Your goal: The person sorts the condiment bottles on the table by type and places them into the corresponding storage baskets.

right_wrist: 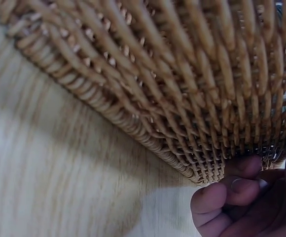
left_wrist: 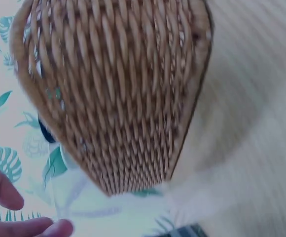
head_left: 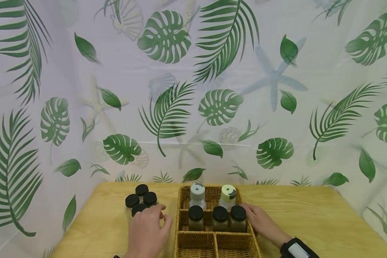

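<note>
While the left hand [head_left: 147, 229] curls over a black-capped jar [head_left: 138, 210] on the counter [head_left: 93, 229] left of the basket [head_left: 213, 243], right hand [head_left: 261, 222] curled against its side, the jar looks rigid, smooth, breakable, best gripped around the cap.

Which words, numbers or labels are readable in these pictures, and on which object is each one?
No text can be read in any view.
Pale-lidded jar, left: small dark square mark on the lid, too small to read.
Pale-lidded jar, right: dark patch on the lid, too small to read.
Black lids: plain.
Wicker basket: no label.
</note>
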Demonstrator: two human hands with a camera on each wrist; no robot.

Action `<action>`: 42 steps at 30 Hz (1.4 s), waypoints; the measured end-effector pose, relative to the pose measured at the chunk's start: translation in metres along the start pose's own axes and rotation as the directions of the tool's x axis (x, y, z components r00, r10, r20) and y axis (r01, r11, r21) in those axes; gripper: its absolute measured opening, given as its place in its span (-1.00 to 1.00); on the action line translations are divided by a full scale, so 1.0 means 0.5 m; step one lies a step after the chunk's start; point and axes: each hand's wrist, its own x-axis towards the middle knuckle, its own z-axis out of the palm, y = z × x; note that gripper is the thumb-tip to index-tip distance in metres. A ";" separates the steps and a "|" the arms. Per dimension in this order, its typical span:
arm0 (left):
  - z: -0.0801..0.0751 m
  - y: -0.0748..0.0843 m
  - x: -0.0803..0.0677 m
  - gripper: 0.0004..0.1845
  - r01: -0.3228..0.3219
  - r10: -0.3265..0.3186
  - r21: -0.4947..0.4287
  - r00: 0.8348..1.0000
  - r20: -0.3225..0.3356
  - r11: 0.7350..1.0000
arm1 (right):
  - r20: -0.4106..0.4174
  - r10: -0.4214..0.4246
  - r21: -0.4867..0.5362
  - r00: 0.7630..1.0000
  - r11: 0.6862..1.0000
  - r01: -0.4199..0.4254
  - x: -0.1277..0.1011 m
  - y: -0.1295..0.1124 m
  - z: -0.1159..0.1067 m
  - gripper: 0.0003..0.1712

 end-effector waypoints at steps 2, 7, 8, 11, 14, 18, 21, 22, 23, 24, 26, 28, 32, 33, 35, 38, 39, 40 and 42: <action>-0.002 -0.008 0.005 -0.87 -0.034 0.036 0.024 0.997 -0.069 0.999 | -0.011 0.007 -0.004 1.000 1.000 -0.007 -0.002 0.002 -0.002 -0.37; -0.012 -0.033 0.013 -0.77 -0.010 0.019 0.098 0.995 -0.093 0.995 | -0.005 -0.011 -0.009 1.000 1.000 0.011 -0.002 0.005 -0.003 -0.37; -0.013 -0.039 0.014 -0.75 0.003 0.006 0.115 0.997 -0.081 0.993 | 0.000 -0.016 -0.005 1.000 1.000 0.016 -0.001 0.005 -0.003 -0.36; -0.014 -0.054 0.016 -0.71 0.014 -0.007 0.162 0.999 -0.045 0.987 | 0.010 -0.029 0.012 1.000 1.000 0.029 0.000 0.005 -0.003 -0.35; -0.013 -0.066 0.015 -0.71 -0.003 0.008 0.192 1.000 -0.023 0.981 | 0.014 -0.039 0.015 0.999 0.999 0.039 0.002 0.003 -0.002 -0.37; -0.015 -0.074 0.011 -0.71 -0.025 0.028 0.207 0.999 -0.015 0.978 | 0.019 -0.041 0.016 0.999 0.999 0.041 0.003 0.003 0.003 -0.34; -0.014 -0.078 0.011 -0.72 -0.025 0.030 0.210 0.999 -0.019 0.977 | 0.022 -0.038 0.010 0.999 0.999 0.038 0.003 0.004 0.007 -0.31; -0.012 -0.079 0.011 -0.71 -0.023 0.028 0.211 0.999 -0.019 0.977 | 0.023 -0.033 0.008 0.999 0.999 0.033 0.004 0.004 0.007 -0.31; -0.011 -0.079 0.013 -0.71 -0.020 0.024 0.211 1.000 -0.018 0.977 | 0.022 -0.027 0.006 0.999 1.000 0.027 0.004 0.004 0.006 -0.32; -0.011 -0.080 0.014 -0.70 -0.016 0.020 0.211 1.000 -0.014 0.977 | 0.020 -0.022 0.003 1.000 1.000 0.022 0.004 0.003 0.005 -0.32; -0.010 -0.080 0.017 -0.69 -0.008 0.009 0.209 1.000 -0.002 0.978 | 0.016 -0.012 0.002 1.000 1.000 0.012 0.004 0.003 0.003 -0.33; -0.010 -0.082 0.021 -0.67 0.007 -0.010 0.201 1.000 0.017 0.980 | 0.012 -0.012 -0.001 1.000 1.000 0.012 0.004 0.003 0.000 -0.34; -0.016 -0.086 0.022 -0.65 0.048 -0.059 0.157 0.996 0.067 0.986 | 0.025 -0.023 -0.003 0.999 1.000 0.024 0.006 0.002 -0.002 -0.32; -0.018 -0.087 0.022 -0.64 0.055 -0.067 0.146 0.995 0.075 0.988 | 0.030 -0.024 -0.004 0.999 1.000 0.024 0.007 0.003 -0.002 -0.33; -0.020 -0.088 0.022 -0.64 0.060 -0.071 0.129 0.994 0.084 0.990 | 0.029 -0.023 -0.002 0.999 1.000 0.023 0.009 0.003 -0.001 -0.34; -0.021 -0.086 0.022 -0.62 0.049 -0.060 0.118 0.995 0.085 0.992 | 0.020 -0.036 -0.033 0.999 0.999 0.036 0.011 0.004 0.000 -0.38; -0.021 -0.086 0.022 -0.61 0.046 -0.056 0.115 0.995 0.086 0.992 | 0.019 -0.039 -0.043 0.999 0.998 0.040 0.012 0.003 0.000 -0.39; -0.020 -0.085 0.022 -0.60 0.044 -0.054 0.112 0.995 0.087 0.993 | 0.018 -0.045 -0.051 0.999 0.998 0.045 0.012 0.004 0.000 -0.39; -0.020 -0.084 0.022 -0.59 0.045 -0.055 0.108 0.994 0.091 0.993 | 0.029 -0.050 -0.062 0.998 0.997 0.052 0.013 0.004 0.000 -0.38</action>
